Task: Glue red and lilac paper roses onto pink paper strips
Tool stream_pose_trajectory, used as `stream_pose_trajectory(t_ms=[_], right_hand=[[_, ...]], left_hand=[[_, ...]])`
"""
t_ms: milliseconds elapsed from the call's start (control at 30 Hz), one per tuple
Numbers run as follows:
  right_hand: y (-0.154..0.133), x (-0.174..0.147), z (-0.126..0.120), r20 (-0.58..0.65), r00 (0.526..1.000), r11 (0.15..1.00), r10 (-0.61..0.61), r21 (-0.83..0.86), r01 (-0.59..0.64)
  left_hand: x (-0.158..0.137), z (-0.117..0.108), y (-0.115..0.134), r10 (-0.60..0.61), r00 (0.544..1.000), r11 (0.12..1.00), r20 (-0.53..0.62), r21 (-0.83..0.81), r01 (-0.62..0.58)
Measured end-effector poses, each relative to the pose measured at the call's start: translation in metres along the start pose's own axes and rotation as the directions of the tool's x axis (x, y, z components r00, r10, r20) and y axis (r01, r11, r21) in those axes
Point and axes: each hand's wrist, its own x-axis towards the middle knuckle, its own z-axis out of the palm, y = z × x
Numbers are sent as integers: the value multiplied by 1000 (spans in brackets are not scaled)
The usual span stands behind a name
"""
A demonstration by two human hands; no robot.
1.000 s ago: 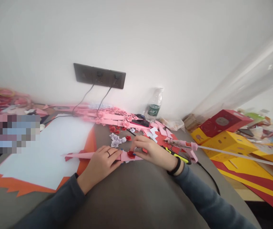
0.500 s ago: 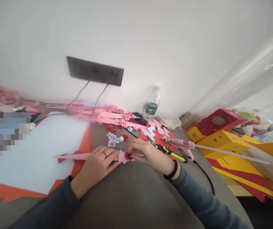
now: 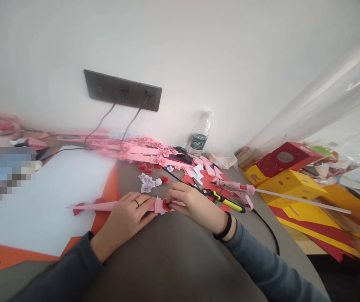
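Note:
My left hand is closed around a long pink folded paper strip, whose narrow end reaches left over a white sheet. A red paper piece hangs at that end. At the strip's other end, my right hand pinches a red paper rose against the pink paper; its fingertips are partly hidden. Just beyond the hands lie several pale lilac paper flowers and a small red rose. A pink glue gun with a long glue stick rests right of my right hand, beside a yellow-and-black cutter.
A water bottle stands by the wall, near a phone and pink flower-trimmed strips. Paper scraps lie around the cutter. At right are red and yellow boxes; at left, a white sheet over orange paper.
The view has shifted slightly. Both hands keep their hold on the pink strip and the red rose. A blurred brown shape has appeared at the lower right edge.

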Motion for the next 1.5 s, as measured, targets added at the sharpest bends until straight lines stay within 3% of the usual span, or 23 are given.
stream_pose_trajectory(t_ms=[433,633,800,900,1000,1200,1500], right_hand=[[3,3,0,10,1000,999,10,42,-11],[4,10,-18,104,993,985,61,152,-76],[27,38,-34,-25,991,980,132,152,-127],[41,63,-25,-61,992,993,109,50,-106],[46,87,-6,3,997,996,83,-30,-83],[49,112,21,94,981,960,172,-241,-146],[49,101,13,60,988,984,146,-113,-138]], left_hand=[[0,1,1,-1,1000,1000,-5,-6,1],[-1,2,1,-12,1000,1000,-12,-12,12],[-2,3,3,-29,1000,999,-10,-14,29],[-2,4,4,-36,999,999,-19,-16,35],[-2,5,4,-30,999,999,-42,-19,30],[-1,5,4,-21,998,1000,-59,-15,20],[1,4,2,18,995,1000,-99,7,-17]])
